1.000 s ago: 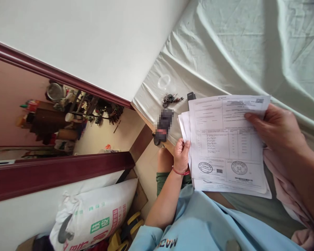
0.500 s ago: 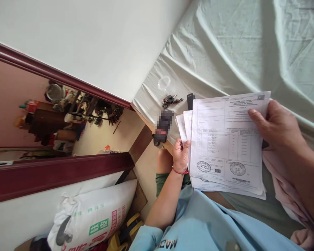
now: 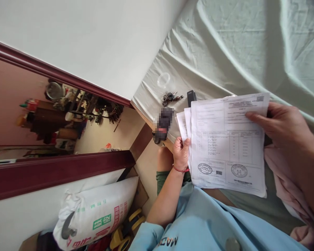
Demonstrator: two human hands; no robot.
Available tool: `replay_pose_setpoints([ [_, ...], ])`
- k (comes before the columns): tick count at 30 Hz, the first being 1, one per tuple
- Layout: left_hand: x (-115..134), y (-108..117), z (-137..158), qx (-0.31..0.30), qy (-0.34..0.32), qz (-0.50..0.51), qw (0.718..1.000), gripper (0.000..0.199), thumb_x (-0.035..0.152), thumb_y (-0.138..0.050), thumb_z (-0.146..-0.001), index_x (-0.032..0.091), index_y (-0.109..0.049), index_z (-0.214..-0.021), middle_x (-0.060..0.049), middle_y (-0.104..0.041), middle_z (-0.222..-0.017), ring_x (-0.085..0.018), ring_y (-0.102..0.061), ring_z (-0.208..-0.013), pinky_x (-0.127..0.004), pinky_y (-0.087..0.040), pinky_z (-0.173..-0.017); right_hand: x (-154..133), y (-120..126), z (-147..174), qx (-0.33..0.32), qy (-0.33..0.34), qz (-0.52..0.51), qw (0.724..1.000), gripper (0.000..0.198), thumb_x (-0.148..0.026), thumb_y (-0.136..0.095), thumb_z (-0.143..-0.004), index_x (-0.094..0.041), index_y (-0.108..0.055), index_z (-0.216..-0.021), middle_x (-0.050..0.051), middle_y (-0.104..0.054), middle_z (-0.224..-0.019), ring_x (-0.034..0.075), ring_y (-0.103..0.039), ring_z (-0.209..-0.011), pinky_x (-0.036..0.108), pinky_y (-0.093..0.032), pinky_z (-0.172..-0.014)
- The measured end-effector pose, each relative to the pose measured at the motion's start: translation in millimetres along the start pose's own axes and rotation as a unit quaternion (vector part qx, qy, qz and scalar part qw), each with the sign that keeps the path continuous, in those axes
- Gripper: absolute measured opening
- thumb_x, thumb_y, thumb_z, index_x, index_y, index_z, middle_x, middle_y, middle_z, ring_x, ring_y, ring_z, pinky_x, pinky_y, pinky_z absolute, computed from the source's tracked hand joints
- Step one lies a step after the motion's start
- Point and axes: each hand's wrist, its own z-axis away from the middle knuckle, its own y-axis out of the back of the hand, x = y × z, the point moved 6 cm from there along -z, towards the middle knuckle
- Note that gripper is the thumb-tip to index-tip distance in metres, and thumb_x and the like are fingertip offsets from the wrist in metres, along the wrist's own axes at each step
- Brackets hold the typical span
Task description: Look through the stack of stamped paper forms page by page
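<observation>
Closest in, a pale blue shirt [image 3: 211, 226] fills the bottom edge, and just above it the stack of printed papers [image 3: 227, 143] is held over the lap, its stamped top sheet facing up. On the near-left edge of that stack the left hand [image 3: 181, 153], a red cord at its wrist, has its fingers clamped on the lower sheets, which fan out a little to the left. On the stack's right corner the right hand [image 3: 282, 129] pinches the top sheet, thumb pressed on the printed face and the other fingers hidden behind. Right of the stack lies pink cloth [image 3: 285, 188]. Beyond the stack's far edge, on the pale bed sheet [image 3: 225, 45], rest a small black device [image 3: 191, 96], a bunch of keys [image 3: 169, 98] and, farther still, a clear ring [image 3: 163, 80].
</observation>
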Motion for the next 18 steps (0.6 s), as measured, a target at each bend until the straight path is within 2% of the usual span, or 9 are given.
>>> replay_pose_setpoints([
  [2, 2, 3, 1, 0.014, -0.014, -0.008, 1.0, 0.052, 0.067, -0.09, -0.078, 0.02, -0.065, -0.08, 0.005, -0.063, -0.074, -0.011, -0.057, -0.072, -0.022, -0.05, -0.073, 0, 1, 3, 0.032, -0.023, -0.035, 0.999, 0.036, -0.047, -0.08, -0.079, -0.027, -0.084, -0.109, 0.003, -0.082, -0.093, 0.022, -0.07, -0.071, 0.038, -0.056, -0.065],
  [4, 0, 6, 1, 0.021, -0.016, -0.019, 0.999, 0.051, 0.067, -0.087, -0.081, 0.02, -0.067, -0.08, 0.005, -0.062, -0.075, -0.011, -0.057, -0.074, -0.022, -0.05, -0.075, -4, 4, 4, 0.065, -0.002, -0.016, 0.998, 0.033, -0.045, -0.078, -0.08, -0.028, -0.084, -0.108, 0.003, -0.082, -0.095, 0.022, -0.07, -0.074, 0.037, -0.056, -0.067],
  [7, -4, 11, 1, 0.034, -0.023, -0.035, 0.999, 0.048, 0.067, -0.087, -0.081, 0.022, -0.073, -0.088, 0.003, -0.068, -0.082, -0.013, -0.062, -0.082, -0.024, -0.053, -0.083, -5, 5, 1, 0.078, 0.037, 0.024, 0.996, 0.032, -0.046, -0.075, -0.083, -0.028, -0.084, -0.108, 0.004, -0.082, -0.097, 0.025, -0.072, -0.083, 0.039, -0.057, -0.071],
  [12, -11, 14, 1, 0.023, -0.054, -0.062, 0.996, 0.044, 0.066, -0.086, -0.082, 0.024, -0.078, -0.09, 0.0, -0.076, -0.089, -0.017, -0.068, -0.088, -0.03, -0.057, -0.091, -6, -1, 0, 0.026, 0.062, 0.002, 0.998, 0.037, -0.05, -0.078, -0.083, -0.027, -0.082, -0.112, 0.004, -0.083, -0.102, 0.026, -0.075, -0.09, 0.045, -0.063, -0.081],
  [15, -13, 16, 2, 0.021, -0.061, -0.069, 0.996, 0.045, 0.067, -0.087, -0.08, 0.024, -0.079, -0.089, 0.0, -0.077, -0.089, -0.019, -0.07, -0.086, -0.032, -0.059, -0.09, -6, -4, 1, -0.003, 0.06, -0.008, 0.998, 0.039, -0.053, -0.078, -0.084, -0.026, -0.081, -0.112, 0.005, -0.083, -0.106, 0.025, -0.076, -0.09, 0.041, -0.063, -0.078],
  [18, -14, 17, 1, 0.016, -0.057, -0.073, 0.996, 0.045, 0.067, -0.087, -0.08, 0.024, -0.08, -0.089, -0.001, -0.078, -0.088, -0.019, -0.07, -0.086, -0.033, -0.06, -0.09, 0, -5, -2, -0.02, 0.055, 0.002, 0.998, 0.038, -0.054, -0.08, -0.083, -0.027, -0.082, -0.109, 0.004, -0.084, -0.101, 0.025, -0.076, -0.084, 0.037, -0.062, -0.07],
])
